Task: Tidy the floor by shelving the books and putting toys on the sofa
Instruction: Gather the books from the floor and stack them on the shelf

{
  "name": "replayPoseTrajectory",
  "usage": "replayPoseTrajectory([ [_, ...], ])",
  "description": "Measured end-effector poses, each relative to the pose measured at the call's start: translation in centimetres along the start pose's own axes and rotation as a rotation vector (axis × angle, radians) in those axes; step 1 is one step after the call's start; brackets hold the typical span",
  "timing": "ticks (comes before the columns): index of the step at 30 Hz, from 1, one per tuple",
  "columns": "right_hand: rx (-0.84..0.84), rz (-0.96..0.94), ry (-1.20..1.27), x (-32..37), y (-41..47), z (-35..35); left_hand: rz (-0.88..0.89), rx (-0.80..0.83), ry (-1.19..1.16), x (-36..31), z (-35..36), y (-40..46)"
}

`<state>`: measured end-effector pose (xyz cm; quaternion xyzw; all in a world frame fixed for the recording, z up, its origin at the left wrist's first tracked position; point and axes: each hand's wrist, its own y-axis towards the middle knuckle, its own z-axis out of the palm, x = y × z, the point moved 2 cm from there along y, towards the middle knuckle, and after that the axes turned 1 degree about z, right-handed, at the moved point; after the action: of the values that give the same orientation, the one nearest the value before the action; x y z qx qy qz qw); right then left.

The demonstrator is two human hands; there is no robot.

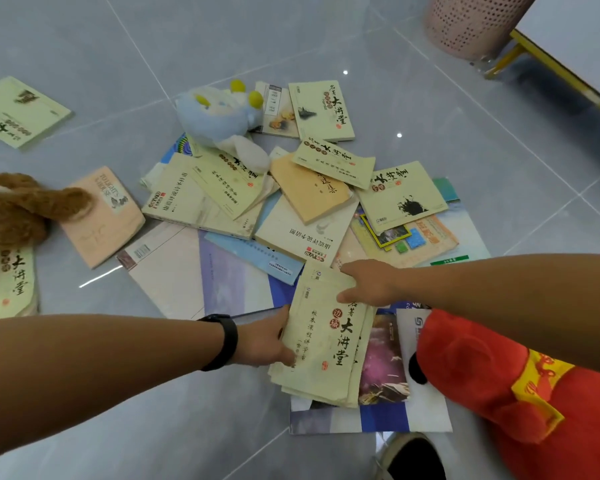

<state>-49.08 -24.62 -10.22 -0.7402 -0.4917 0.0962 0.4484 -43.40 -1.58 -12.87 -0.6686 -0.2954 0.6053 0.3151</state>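
Fingers of left hand (264,341) curl around the left edge of a pale green book (321,337); right hand (371,284) pinches its top right corner. Book's long axis runs 12 to 6, title end at 12, lying on the book pile (243,216). Red plush toy (492,382) at 4. Bare floor (118,420) at 7.
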Motion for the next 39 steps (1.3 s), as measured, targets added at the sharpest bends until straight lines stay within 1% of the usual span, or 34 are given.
replayPoseTrajectory([
  [1,-0.016,-0.021,0.106,0.2,-0.1,-0.1,0.001,-0.008,-0.046,0.0,-0.5,-0.1],
  [3,-0.034,-0.055,0.268,0.7,-0.3,-0.3,-0.012,-0.082,-0.128,0.0,-1.7,-0.6],
  [5,-0.071,-0.085,0.322,1.5,-0.4,-0.6,-0.009,-0.167,-0.178,0.4,-2.9,-0.9],
  [10,-0.183,-0.129,0.532,3.8,0.1,-1.0,0.004,-0.279,-0.269,1.5,-4.3,-1.7],
  [12,-0.201,-0.092,0.619,4.4,0.5,-1.0,0.01,-0.345,-0.322,2.2,-4.7,-1.8],
  [13,-0.178,-0.047,0.671,4.3,0.7,-0.9,0.011,-0.377,-0.342,2.5,-5.0,-1.8],
  [16,-0.004,0.041,0.931,4.1,1.2,0.1,-0.012,-0.496,-0.371,3.2,-6.2,-1.9],
  [17,0.016,0.051,0.992,4.2,1.2,0.4,-0.027,-0.528,-0.375,3.4,-6.6,-2.1],
  [19,-0.016,0.06,1.115,4.7,1.3,0.6,-0.041,-0.554,-0.41,4.0,-7.2,-2.0],
  [20,-0.032,0.059,1.175,4.9,1.4,0.5,-0.034,-0.554,-0.452,4.0,-7.4,-2.0],
  [21,-0.013,0.048,1.226,5.3,1.4,0.4,-0.032,-0.545,-0.518,4.4,-7.5,-1.7],
  [23,0.111,-0.002,1.217,6.4,1.4,0.5,0.002,-0.538,-0.677,4.4,-7.7,-1.6],
  [24,0.153,-0.021,1.183,6.7,1.6,0.9,0.017,-0.512,-0.733,3.8,-7.6,-1.7],
  [25,0.155,-0.031,1.152,6.9,1.7,1.3,0.022,-0.472,-0.752,3.1,-7.5,-1.9],
  [26,0.114,-0.027,1.116,7.1,2.0,1.7,0.018,-0.429,-0.711,2.5,-7.4,-2.0],
  [28,-0.027,-0.019,1.016,6.6,2.5,1.9,0.009,-0.381,-0.535,1.5,-7.7,-2.6],
  [29,-0.089,-0.011,0.958,6.3,2.6,1.8,-0.004,-0.411,-0.443,1.4,-8.4,-2.9],
  [32,-0.227,0.05,0.835,4.9,3.2,0.8,0.011,-0.663,-0.16,2.0,-12.0,-2.9],
  [33,-0.277,0.068,0.814,4.4,3.4,0.3,0.025,-0.725,-0.058,2.1,-13.4,-3.0],
  [36,-0.371,0.123,0.839,3.3,4.4,-0.9,0.011,-0.795,0.195,1.8,-17.3,-2.9],
  [39,-0.348,0.189,0.898,2.3,5.3,-1.4,-0.024,-0.804,0.401,1.1,-19.9,-1.9],
])
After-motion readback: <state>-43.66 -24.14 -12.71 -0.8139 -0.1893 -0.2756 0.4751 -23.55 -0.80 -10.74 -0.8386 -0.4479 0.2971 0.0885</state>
